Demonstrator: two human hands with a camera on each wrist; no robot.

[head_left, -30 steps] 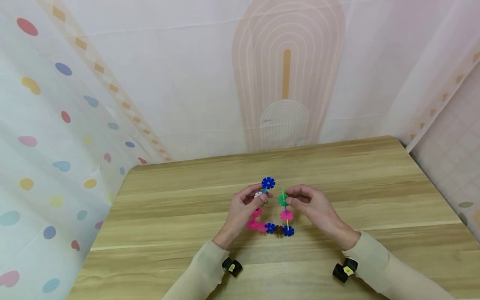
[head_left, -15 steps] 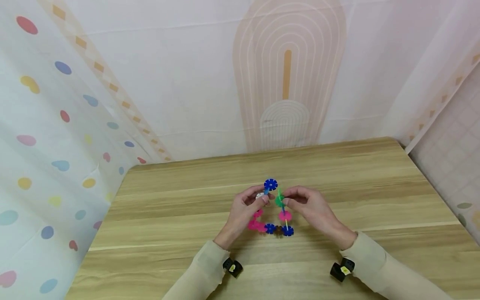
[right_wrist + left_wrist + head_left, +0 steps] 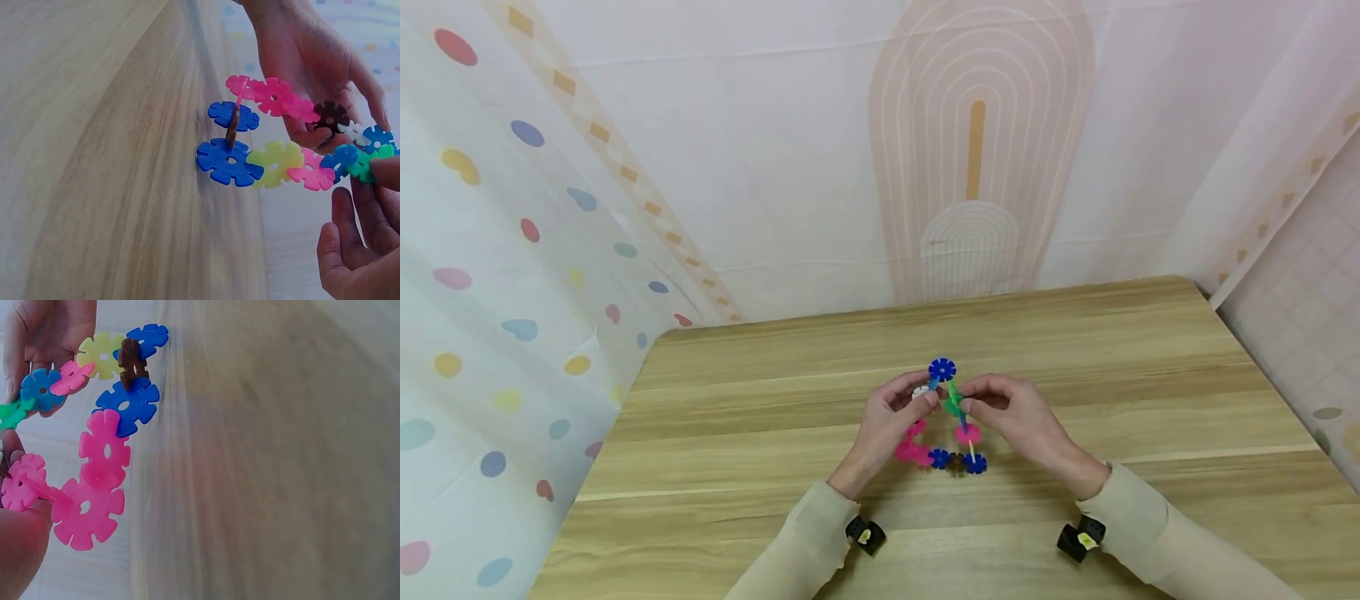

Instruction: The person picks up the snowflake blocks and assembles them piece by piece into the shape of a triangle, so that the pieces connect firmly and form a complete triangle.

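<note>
Left hand (image 3: 891,421) pinches one end of a chain of notched plastic snowflake discs (image 3: 942,433), pink, blue, green, yellow; right hand (image 3: 1011,417) pinches the other. Chain's bottom rests on the wooden table (image 3: 737,467). Risk: squeezing the ends together may pop a slotted joint apart.

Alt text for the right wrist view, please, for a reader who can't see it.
A chain of interlocked plastic snowflake discs is held above a wooden table by two hands: the left hand grips its far end, the right hand pinches a green disc at the near end. In view are blue, brown, yellow, pink, white and green discs.
</note>
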